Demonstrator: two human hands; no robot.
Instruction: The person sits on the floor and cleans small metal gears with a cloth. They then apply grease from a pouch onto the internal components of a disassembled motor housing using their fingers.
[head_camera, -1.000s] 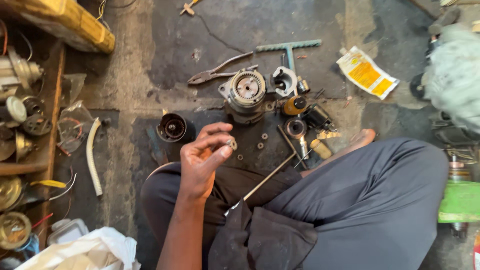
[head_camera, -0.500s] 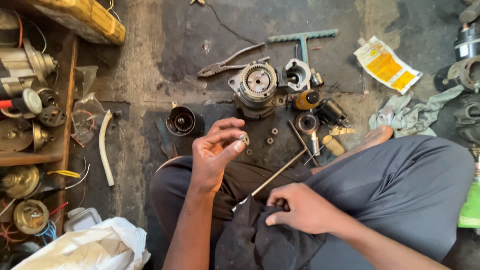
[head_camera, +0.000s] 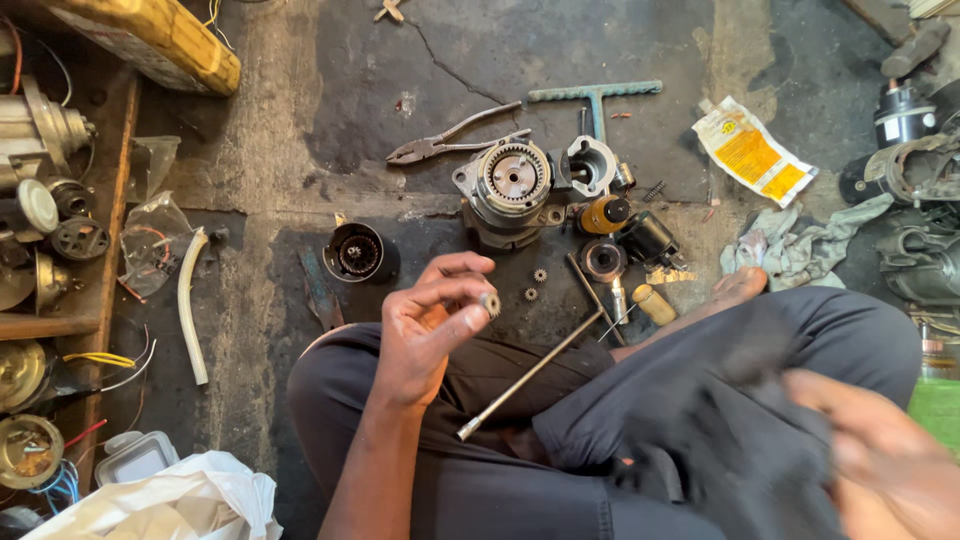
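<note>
Disassembly looks well advanced: left hand (head_camera: 432, 325) pinches one small gear (head_camera: 490, 303) above the lap, motor housing (head_camera: 510, 185) lies opened on the floor (head_camera: 300, 150), blurred right hand (head_camera: 880, 450) unclear.

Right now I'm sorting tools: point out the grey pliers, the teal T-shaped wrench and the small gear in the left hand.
grey pliers (head_camera: 447, 139), head view, on the handles.
teal T-shaped wrench (head_camera: 596, 93), head view, crossbar junction.
small gear (head_camera: 490, 303), head view, its toothed face.
</note>
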